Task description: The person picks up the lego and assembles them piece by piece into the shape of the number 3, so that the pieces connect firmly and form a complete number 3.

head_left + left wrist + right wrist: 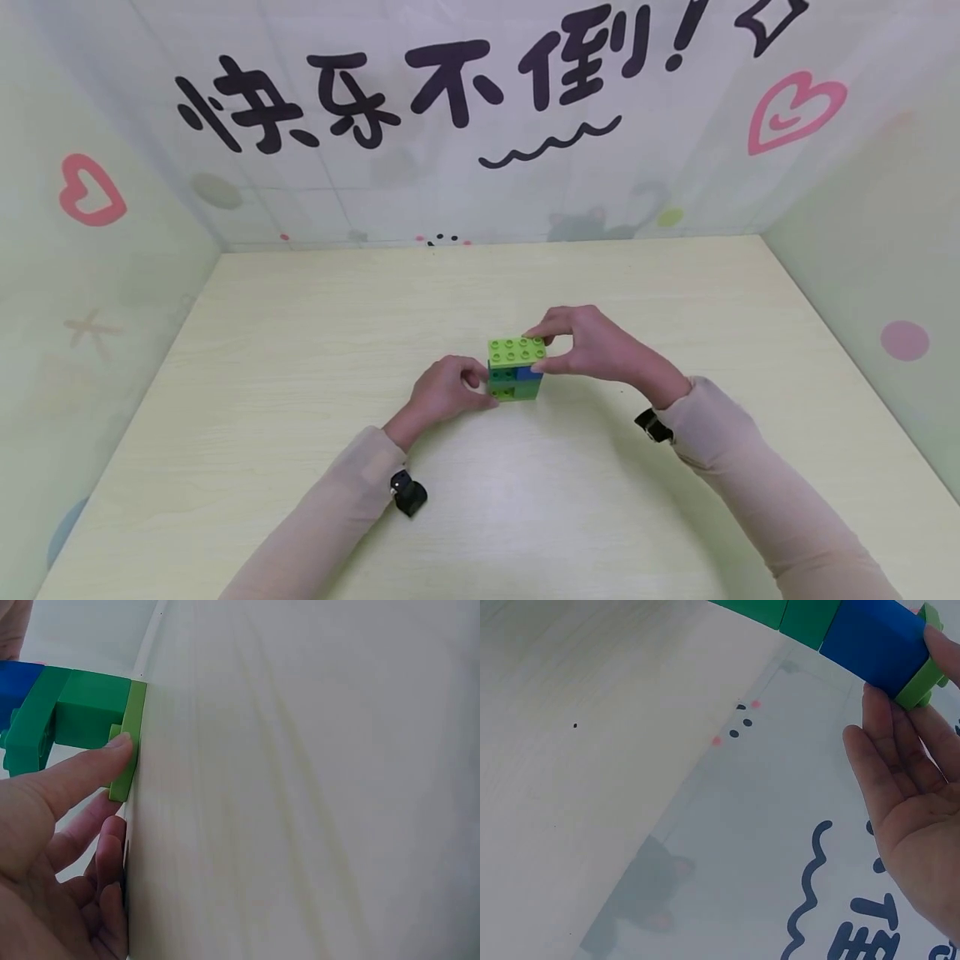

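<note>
A small stack of building bricks stands on the table, held from both sides. On top lies a lime studded plate (513, 353); beneath it are a blue brick (874, 641) and green bricks (94, 709). Lowest is a lime base plate (133, 720), flat against the tabletop. With thumb and fingers, my left hand (448, 388) pinches this base at its left end. My right hand (600, 343) grips the right end of the top plate, thumb on the near side and fingers on the far side.
The pale wooden table (300, 333) is bounded by a printed back wall (420, 183) and side walls (885, 250). Black wrist cameras (408, 493) sit on both sleeves.
</note>
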`<state>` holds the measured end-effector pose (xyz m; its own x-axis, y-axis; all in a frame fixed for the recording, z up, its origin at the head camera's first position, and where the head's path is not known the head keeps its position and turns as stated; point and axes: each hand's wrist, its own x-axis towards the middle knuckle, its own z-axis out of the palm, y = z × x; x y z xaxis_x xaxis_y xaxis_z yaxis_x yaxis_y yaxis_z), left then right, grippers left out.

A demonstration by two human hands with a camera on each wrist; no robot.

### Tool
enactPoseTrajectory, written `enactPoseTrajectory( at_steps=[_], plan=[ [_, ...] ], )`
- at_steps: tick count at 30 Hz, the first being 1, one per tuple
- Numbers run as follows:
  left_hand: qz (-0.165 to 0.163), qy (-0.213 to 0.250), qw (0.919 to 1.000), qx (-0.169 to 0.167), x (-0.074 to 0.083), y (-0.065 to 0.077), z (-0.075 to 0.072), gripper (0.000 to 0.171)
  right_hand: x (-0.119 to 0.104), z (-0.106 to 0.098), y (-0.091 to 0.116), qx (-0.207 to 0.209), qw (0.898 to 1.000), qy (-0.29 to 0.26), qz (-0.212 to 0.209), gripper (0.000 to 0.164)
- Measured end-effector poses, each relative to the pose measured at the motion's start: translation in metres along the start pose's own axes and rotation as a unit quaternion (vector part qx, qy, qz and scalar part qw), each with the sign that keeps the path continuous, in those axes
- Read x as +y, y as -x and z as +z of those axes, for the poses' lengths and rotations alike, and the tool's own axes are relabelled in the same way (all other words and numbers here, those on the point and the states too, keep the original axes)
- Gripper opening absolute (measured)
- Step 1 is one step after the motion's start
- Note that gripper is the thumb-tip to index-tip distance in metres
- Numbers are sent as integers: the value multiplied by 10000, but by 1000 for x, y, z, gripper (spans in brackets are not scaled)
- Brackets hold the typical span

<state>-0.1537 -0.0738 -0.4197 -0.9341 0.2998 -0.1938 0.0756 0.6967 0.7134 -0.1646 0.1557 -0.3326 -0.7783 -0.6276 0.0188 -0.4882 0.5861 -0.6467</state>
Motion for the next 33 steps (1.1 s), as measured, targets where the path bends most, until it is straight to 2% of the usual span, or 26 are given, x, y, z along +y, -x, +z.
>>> enactPoseTrajectory(
  at_steps=[11,20,26,33],
  plan=[
    [235,-72,9997,15,0,-2,3,30,16,5,4,125,9939,-1091,55,40],
    [337,-175,9993,19,1,-2,2,29,22,9,6,270,9898,-1396,33,45],
    [414,164,9990,-14,-1,0,0,32,25,11,9,378,9889,-1432,-129,53],
    [465,677,9966,-36,-2,8,-5,33,29,11,15,609,9854,-1582,-127,49]
  ],
)
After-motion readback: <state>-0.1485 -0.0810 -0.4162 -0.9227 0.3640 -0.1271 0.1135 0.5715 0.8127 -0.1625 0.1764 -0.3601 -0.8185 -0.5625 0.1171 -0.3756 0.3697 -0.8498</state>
